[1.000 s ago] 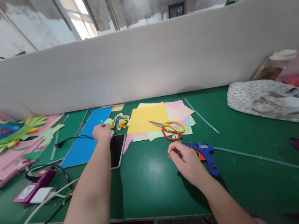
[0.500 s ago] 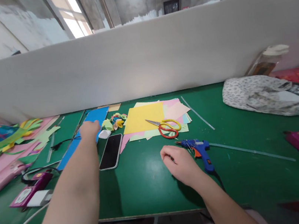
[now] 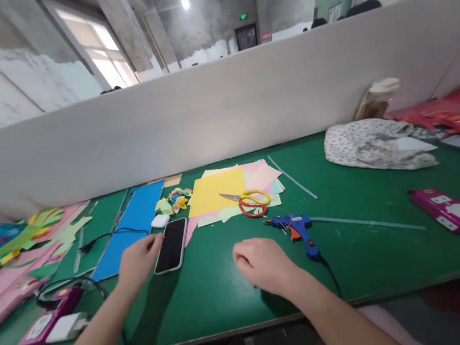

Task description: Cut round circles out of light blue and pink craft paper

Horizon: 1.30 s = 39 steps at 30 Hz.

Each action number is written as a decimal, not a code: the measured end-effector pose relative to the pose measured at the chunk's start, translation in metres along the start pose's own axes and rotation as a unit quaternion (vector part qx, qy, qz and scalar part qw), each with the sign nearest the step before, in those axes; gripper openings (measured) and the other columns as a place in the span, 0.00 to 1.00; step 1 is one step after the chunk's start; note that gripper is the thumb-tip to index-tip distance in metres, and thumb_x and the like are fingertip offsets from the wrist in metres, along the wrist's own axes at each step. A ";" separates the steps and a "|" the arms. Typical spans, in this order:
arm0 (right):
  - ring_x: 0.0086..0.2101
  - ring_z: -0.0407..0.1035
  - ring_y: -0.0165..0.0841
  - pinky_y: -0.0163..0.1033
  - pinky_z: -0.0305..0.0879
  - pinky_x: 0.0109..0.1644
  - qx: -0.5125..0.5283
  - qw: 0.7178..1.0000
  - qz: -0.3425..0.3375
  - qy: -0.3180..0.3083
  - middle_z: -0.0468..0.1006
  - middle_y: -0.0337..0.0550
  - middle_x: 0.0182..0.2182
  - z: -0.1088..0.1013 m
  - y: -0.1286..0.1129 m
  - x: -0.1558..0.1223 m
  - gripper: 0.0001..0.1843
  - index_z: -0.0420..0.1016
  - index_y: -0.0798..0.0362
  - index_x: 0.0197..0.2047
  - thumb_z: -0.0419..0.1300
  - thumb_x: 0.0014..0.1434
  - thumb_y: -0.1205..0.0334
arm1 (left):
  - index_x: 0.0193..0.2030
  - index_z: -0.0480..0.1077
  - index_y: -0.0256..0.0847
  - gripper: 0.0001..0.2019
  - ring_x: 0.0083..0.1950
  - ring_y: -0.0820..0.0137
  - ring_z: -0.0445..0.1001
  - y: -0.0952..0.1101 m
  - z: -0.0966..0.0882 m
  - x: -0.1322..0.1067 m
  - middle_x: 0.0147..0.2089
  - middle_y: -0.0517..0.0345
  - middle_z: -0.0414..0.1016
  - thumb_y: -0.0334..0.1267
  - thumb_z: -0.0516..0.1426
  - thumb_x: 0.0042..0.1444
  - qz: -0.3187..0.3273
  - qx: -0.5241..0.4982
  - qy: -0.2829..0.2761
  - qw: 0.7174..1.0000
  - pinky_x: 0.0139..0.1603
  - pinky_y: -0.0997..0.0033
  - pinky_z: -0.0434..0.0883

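Note:
My left hand hovers at the left edge of a smartphone with a dark screen, its fingers curled and nothing visible in them. Beneath and behind it lies a blue sheet. My right hand is a loose fist near the table's front, with nothing seen in it. To its right is a blue glue gun with an orange trigger and a long clear glue stick at its back. Scissors with red and yellow handles rest on a stack of coloured paper.
A white case and curled paper pieces lie behind the phone. Purple power strips and cables occupy the left. On the right are a patterned cloth bag, a bottle and another purple strip. A pale partition stands behind.
My left hand has drawn back from the far part of the blue sheet toward me, beside the phone. My right hand stays a fist near the glue gun. The view has shifted slightly.

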State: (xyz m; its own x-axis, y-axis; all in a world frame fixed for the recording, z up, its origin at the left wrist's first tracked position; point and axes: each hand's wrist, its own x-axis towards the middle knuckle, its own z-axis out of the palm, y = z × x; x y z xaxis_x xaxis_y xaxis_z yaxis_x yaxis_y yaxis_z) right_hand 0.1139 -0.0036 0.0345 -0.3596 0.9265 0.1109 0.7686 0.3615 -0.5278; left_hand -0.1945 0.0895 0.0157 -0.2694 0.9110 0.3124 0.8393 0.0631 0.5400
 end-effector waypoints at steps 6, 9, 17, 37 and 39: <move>0.38 0.71 0.38 0.37 0.55 0.32 -0.075 0.981 0.170 0.050 0.77 0.47 0.37 -0.019 0.043 -0.005 0.07 0.71 0.52 0.39 0.52 0.62 0.64 | 0.39 0.74 0.43 0.16 0.39 0.63 0.77 0.025 0.043 -0.023 0.40 0.57 0.80 0.48 0.51 0.55 0.088 -0.022 -0.089 0.992 0.38 0.70 0.70; 0.40 0.71 0.43 0.37 0.55 0.31 -0.115 0.958 0.258 0.048 0.75 0.51 0.38 -0.023 0.066 -0.012 0.06 0.70 0.53 0.38 0.59 0.58 0.60 | 0.44 0.73 0.41 0.15 0.45 0.65 0.75 0.057 0.072 -0.005 0.47 0.54 0.77 0.44 0.50 0.58 0.148 -0.036 -0.128 0.980 0.46 0.68 0.70; 0.33 0.72 0.37 0.35 0.50 0.27 -0.153 0.934 0.323 0.024 0.72 0.46 0.36 -0.022 0.093 -0.026 0.01 0.68 0.53 0.35 0.56 0.60 0.66 | 0.50 0.68 0.38 0.14 0.50 0.65 0.71 0.116 0.148 0.019 0.52 0.50 0.70 0.42 0.54 0.60 0.253 -0.032 -0.169 0.952 0.50 0.55 0.70; 0.44 0.71 0.37 0.48 0.70 0.47 -0.178 0.968 0.170 -0.059 0.72 0.48 0.49 -0.010 0.067 0.132 0.16 0.69 0.55 0.52 0.57 0.63 0.58 | 0.62 0.57 0.28 0.31 0.63 0.49 0.61 0.090 0.175 0.019 0.59 0.30 0.65 0.48 0.52 0.57 0.222 0.063 -0.126 0.965 0.60 0.51 0.58; 0.45 0.71 0.38 0.48 0.70 0.47 -0.193 0.961 0.181 -0.076 0.72 0.48 0.50 0.003 0.075 0.145 0.17 0.68 0.55 0.53 0.57 0.63 0.59 | 0.62 0.57 0.28 0.31 0.63 0.49 0.61 0.089 0.175 0.018 0.59 0.30 0.65 0.48 0.52 0.57 0.222 0.064 -0.124 0.965 0.59 0.52 0.59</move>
State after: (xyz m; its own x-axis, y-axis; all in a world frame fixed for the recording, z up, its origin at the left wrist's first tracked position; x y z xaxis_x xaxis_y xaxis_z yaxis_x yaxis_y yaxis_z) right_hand 0.1179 0.1571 0.0088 -0.0824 0.9834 -0.1618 0.9865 0.0574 -0.1532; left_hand -0.0417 0.1832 -0.0674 0.2375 0.9287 0.2850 0.9018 -0.3198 0.2906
